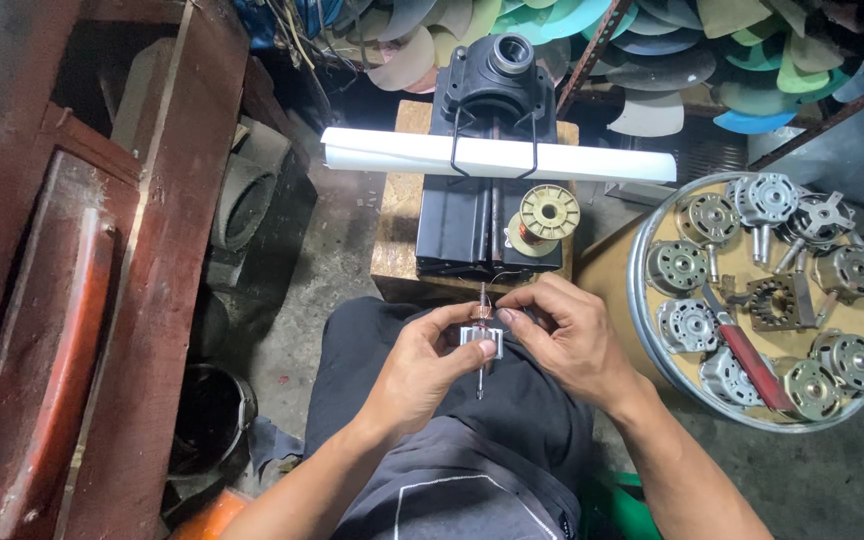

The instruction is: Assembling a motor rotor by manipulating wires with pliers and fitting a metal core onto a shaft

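Rotor point(480, 338) winding goes well if we grip the core with the left hand point(422, 368) while the right hand point(567, 335) pinches the thin copper wire point(500, 290) taut.

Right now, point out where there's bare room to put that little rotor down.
Bare concrete floor lies between the wooden block and the dark round parts on the left. The block's left strip beside the black machine is bare too. The round tray is packed with fan motors and a red-handled tool. Left hand and right hand hold the rotor.
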